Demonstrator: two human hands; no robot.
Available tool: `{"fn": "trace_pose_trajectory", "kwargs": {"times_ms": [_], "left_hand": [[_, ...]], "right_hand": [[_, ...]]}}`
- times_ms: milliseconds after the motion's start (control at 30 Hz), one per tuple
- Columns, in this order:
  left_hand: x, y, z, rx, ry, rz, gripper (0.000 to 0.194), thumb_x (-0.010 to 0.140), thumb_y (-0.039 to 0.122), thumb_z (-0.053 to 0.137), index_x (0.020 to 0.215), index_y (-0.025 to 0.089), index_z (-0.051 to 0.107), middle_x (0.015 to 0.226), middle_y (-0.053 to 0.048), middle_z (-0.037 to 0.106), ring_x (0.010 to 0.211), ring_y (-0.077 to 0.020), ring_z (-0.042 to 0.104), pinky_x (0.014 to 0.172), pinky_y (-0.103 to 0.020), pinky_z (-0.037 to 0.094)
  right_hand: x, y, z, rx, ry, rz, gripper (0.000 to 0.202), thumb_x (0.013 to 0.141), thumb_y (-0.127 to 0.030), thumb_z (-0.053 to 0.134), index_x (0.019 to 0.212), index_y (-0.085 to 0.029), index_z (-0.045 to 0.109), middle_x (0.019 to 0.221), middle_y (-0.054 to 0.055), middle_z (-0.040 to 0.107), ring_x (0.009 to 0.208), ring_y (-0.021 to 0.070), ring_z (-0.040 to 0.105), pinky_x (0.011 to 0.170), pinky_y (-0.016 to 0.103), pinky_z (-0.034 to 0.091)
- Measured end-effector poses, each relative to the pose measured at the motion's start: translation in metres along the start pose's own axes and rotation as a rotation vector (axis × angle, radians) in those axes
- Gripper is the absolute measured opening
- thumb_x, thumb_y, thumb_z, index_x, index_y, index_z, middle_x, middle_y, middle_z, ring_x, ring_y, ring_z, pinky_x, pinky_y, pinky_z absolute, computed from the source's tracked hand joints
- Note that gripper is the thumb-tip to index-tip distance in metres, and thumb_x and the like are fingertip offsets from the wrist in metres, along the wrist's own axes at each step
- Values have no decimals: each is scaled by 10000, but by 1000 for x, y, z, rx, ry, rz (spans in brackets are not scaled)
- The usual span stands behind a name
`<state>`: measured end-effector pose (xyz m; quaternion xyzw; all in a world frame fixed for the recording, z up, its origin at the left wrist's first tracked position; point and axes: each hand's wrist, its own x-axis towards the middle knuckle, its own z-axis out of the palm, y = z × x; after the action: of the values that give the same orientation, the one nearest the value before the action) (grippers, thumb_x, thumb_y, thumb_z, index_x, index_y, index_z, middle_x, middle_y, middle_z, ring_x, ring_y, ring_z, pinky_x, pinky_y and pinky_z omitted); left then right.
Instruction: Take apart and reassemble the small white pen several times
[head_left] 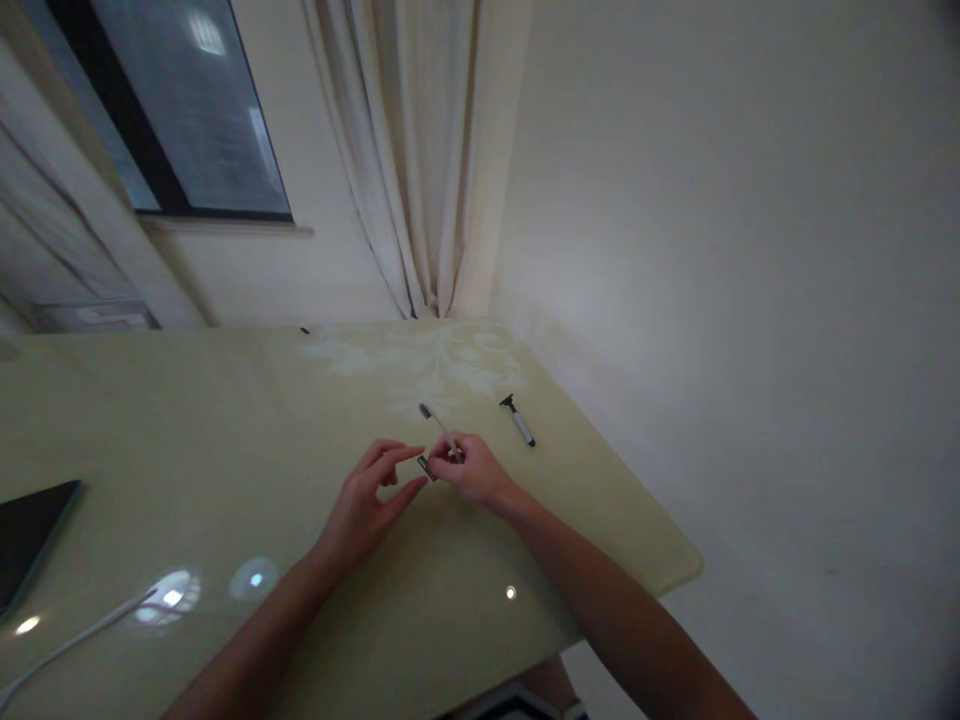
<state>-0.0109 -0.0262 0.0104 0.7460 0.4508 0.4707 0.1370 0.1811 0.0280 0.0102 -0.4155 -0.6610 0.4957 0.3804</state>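
Observation:
A toothbrush [439,424] is gripped in my right hand [466,468], its dark bristled head pointing up and away to the left. My left hand [373,492] pinches a small dark rectangular piece with a pale frame, which looks like a razor cartridge [426,468], by its ends between thumb and forefinger. The right fingertips are right beside this piece; whether they touch it I cannot tell. On the tabletop to the right of my hands lies a razor [518,421] with a grey and black handle.
The pale glossy table [300,430] meets a wall on the right. At the left edge is a dark flat device [34,535], with a white cable [82,635] nearer me. A tiny black object [304,330] lies at the far edge, before curtains [420,150] and a window.

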Motion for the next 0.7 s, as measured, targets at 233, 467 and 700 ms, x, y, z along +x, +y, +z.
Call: {"fn": "trace_pose_trajectory", "kwargs": {"times_ms": [233, 467, 700], "left_hand": [[1, 1, -3, -12, -39, -5, 127, 905, 332, 741, 999, 248, 757, 995, -33, 657, 749, -135, 597, 676, -256, 530], [-1, -6, 1, -68, -58, -60, 179, 875, 327, 768, 1020, 244, 702, 911, 0, 640, 716, -133, 564, 662, -257, 500], [2, 1, -4, -93, -76, -38, 312, 837, 362, 803, 1115, 255, 712, 969, -20, 669, 709, -137, 573, 676, -279, 510]], "right_hand": [[0, -4, -1, -33, 29, 31, 93, 755, -246, 711, 743, -168, 663, 661, -28, 584, 619, 116, 508, 598, 244, 397], [-2, -4, 3, 116, -64, 75, 225, 743, -358, 778, 760, -159, 675, 693, -9, 642, 648, 126, 558, 645, 260, 423], [-5, -8, 3, 144, -112, 62, 408, 742, -543, 828, 794, -162, 691, 712, -12, 617, 651, 126, 522, 644, 259, 402]]}}
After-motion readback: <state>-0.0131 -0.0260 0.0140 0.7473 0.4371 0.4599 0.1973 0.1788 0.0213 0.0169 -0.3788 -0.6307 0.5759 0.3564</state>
